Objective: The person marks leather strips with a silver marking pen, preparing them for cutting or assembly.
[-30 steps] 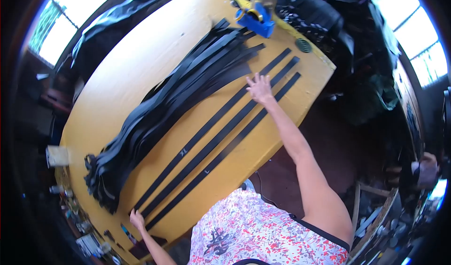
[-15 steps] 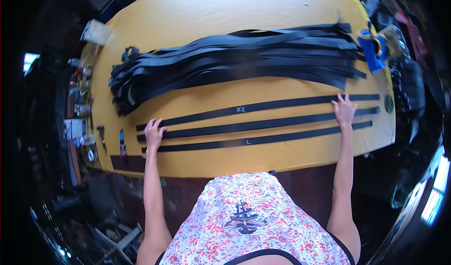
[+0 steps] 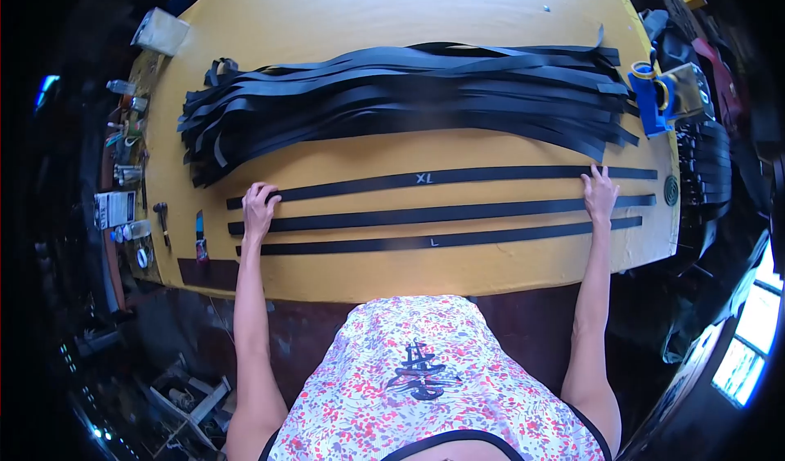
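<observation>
Three long black strips lie side by side across the yellow table. The far strip (image 3: 491,174) carries a pale "XL" mark, and the near strip (image 3: 352,247) an "L". Between them is the middle strip (image 3: 425,216). My left hand (image 3: 259,208) rests near the left end of the far strip, its fingertips on it and the thumb apart. Toward the right end, my right hand (image 3: 601,195) touches the same strip with fingers spread. Both wrists pass over the other strips. Beyond them lies a thick bundle of black strips (image 3: 392,105).
A blue tape dispenser (image 3: 650,105) stands at the table's right edge, with a dark coil (image 3: 671,190) nearer me. On the left are a blue-bladed cutter (image 3: 200,236), a hammer-like tool (image 3: 163,220) and several small jars. A whitish block (image 3: 161,32) sits at the far left edge.
The view has shifted slightly, and the marks on the strips look sharper. Both hands stay at about the same places along the far strip.
</observation>
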Available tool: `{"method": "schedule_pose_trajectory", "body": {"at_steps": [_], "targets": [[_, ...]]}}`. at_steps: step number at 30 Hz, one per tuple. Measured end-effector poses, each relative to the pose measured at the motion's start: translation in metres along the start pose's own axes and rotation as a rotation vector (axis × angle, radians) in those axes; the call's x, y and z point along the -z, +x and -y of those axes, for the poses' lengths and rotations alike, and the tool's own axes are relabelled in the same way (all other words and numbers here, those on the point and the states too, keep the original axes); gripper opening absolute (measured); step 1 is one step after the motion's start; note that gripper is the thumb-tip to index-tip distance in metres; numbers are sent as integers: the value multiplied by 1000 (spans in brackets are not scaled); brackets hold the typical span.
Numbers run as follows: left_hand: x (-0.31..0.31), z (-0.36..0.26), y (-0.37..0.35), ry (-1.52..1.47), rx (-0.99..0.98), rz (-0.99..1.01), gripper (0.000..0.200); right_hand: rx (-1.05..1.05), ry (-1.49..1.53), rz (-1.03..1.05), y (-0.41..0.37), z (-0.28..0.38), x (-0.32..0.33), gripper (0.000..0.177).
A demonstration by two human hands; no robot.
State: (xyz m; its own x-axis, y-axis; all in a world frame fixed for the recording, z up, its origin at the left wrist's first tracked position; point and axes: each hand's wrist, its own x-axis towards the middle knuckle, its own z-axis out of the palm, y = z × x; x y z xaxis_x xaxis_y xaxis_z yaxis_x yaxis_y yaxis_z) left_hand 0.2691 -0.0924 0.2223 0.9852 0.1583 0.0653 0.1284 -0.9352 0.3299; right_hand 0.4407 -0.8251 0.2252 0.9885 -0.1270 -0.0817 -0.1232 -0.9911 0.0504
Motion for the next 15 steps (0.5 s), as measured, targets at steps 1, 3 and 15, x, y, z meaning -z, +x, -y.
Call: {"method": "schedule_pose_trajectory", "body": {"at_steps": [1, 3, 15], "targets": [[-4, 3, 5, 2, 5, -24, 21, -13, 0, -31, 3, -3, -3, 47], [-7, 5, 13, 12, 0, -50, 21, -16, -7, -62, 8, -3, -8, 45], [-42, -150, 147, 32, -425, -237, 33, 365, 649, -327, 8, 189, 45, 17]]}}
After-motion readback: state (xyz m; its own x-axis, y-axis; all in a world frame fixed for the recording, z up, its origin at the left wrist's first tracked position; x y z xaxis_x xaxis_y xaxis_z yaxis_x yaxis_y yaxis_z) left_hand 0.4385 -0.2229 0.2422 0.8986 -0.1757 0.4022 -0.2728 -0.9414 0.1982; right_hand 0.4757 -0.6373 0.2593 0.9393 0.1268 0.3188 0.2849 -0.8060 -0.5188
